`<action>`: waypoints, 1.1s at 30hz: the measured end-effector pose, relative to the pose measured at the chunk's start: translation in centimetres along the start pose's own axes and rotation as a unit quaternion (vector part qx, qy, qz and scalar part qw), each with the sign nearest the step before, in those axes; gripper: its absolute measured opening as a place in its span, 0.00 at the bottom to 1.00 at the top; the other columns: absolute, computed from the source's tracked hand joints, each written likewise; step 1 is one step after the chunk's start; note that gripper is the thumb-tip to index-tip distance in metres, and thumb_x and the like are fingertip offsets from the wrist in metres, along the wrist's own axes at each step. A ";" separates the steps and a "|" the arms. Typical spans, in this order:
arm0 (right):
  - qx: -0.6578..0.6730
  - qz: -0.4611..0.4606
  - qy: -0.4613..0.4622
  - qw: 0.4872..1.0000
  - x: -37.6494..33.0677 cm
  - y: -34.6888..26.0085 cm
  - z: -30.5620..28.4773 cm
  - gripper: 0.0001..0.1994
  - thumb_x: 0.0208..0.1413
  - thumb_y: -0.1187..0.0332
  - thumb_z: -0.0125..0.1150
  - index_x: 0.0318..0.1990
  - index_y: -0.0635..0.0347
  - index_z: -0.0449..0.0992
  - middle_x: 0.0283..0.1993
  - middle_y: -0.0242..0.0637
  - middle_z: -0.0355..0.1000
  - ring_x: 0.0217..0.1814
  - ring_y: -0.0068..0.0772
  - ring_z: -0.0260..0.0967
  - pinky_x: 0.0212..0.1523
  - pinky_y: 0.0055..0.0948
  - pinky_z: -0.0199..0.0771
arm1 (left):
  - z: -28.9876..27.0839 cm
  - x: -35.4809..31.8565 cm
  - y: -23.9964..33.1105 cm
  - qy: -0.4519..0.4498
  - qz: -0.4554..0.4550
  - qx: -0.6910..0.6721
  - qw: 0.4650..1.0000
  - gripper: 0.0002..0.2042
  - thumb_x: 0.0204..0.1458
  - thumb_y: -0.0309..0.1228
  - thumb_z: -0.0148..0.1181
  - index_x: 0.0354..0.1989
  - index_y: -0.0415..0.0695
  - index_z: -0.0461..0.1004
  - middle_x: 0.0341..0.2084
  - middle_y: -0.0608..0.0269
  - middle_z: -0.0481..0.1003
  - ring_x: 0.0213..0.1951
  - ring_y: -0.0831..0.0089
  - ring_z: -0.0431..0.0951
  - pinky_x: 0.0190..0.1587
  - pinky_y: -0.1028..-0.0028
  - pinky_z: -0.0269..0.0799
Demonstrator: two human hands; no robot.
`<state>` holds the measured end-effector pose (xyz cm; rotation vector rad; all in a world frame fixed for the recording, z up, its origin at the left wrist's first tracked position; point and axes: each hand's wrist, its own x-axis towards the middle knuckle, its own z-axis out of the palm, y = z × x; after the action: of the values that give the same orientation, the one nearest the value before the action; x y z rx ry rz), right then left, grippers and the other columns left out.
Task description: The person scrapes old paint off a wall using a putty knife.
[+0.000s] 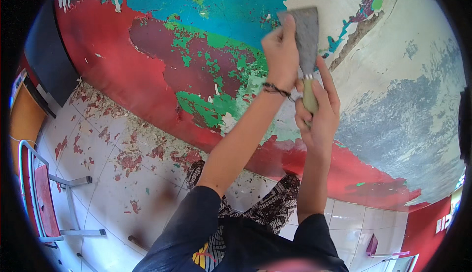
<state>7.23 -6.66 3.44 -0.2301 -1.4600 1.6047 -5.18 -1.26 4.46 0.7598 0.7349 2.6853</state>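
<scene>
Wall with peeling red, teal, green and maroon paint (191,60) fills most of the upper view, cream and grey patches to the right. Below it, white square-tiled floor (105,208), red and pale paint flakes (130,159) scattered along the wall base. Far left: metal-framed chair with a red panel (46,200). Scraper with flat grey metal blade and pale green handle (308,43) is upper centre, in front of the teal/cream boundary, blade up; can't tell if its edge touches the wall. Right hand (319,107) closed around the handle, one finger extended up along it. Left hand (281,53) partly curled, one digit laid on the blade's left side; can't tell if it's pinching the blade. Smallest: dark braided bracelet (276,90) on the left wrist.
</scene>
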 end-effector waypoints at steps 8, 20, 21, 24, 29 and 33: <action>-0.079 -0.007 -0.037 0.996 0.4 5.0 0.7 0.24 0.64 0.69 0.43 0.67 0.58 0.53 0.32 0.29 0.67 0.15 0.11 0.52 0.13 0.15 0.50 | -5.3 1.4 1.6 -0.069 -0.015 0.141 0.988 0.24 0.60 0.46 0.49 0.16 0.41 0.63 0.14 0.75 0.60 0.20 0.85 0.56 0.20 0.76 0.51; -0.155 0.498 0.114 0.845 -30.4 21.5 -13.5 0.13 0.62 0.61 0.45 0.42 0.59 0.71 0.26 0.32 0.67 0.17 0.22 0.62 0.16 0.21 0.61 | -31.1 -35.5 -10.9 -0.024 -0.677 0.221 0.702 0.23 0.58 0.46 0.49 0.51 0.39 0.68 0.38 0.59 0.74 0.38 0.71 0.74 0.38 0.72 0.72; -0.137 0.503 0.133 0.843 -30.7 20.8 -13.0 0.11 0.62 0.63 0.46 0.42 0.59 0.71 0.26 0.32 0.67 0.17 0.21 0.62 0.15 0.21 0.60 | -31.2 -35.6 -10.7 -0.016 -0.677 0.198 0.709 0.23 0.58 0.46 0.50 0.52 0.39 0.68 0.39 0.61 0.74 0.38 0.72 0.74 0.38 0.73 0.72; -0.129 0.444 0.129 0.877 -28.7 19.7 -12.6 0.10 0.60 0.66 0.48 0.45 0.59 0.71 0.24 0.29 0.66 0.16 0.19 0.61 0.13 0.19 0.57 | -29.1 -32.1 -10.2 -0.075 -0.600 0.190 0.774 0.22 0.59 0.46 0.50 0.53 0.40 0.67 0.40 0.64 0.74 0.38 0.76 0.74 0.38 0.75 0.73; -0.123 0.198 0.072 0.970 -15.8 11.0 -8.7 0.16 0.61 0.69 0.48 0.55 0.64 0.65 0.25 0.28 0.64 0.15 0.15 0.57 0.12 0.16 0.55 | -15.8 -18.4 -6.1 -0.162 -0.335 0.152 0.915 0.16 0.62 0.39 0.47 0.41 0.36 0.72 0.32 0.67 0.74 0.36 0.82 0.72 0.40 0.80 0.68; -0.080 0.073 0.028 0.994 -9.5 6.4 -7.3 0.26 0.61 0.69 0.48 0.66 0.60 0.53 0.28 0.32 0.63 0.13 0.15 0.54 0.10 0.14 0.50 | -6.9 -12.0 -2.5 -0.188 -0.263 0.061 0.944 0.14 0.62 0.39 0.48 0.39 0.40 0.71 0.28 0.70 0.73 0.29 0.86 0.70 0.29 0.81 0.67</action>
<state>14.27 -7.61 -8.11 -0.4812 -1.5593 1.5829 1.25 -6.35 -6.91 0.9155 0.8608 1.9616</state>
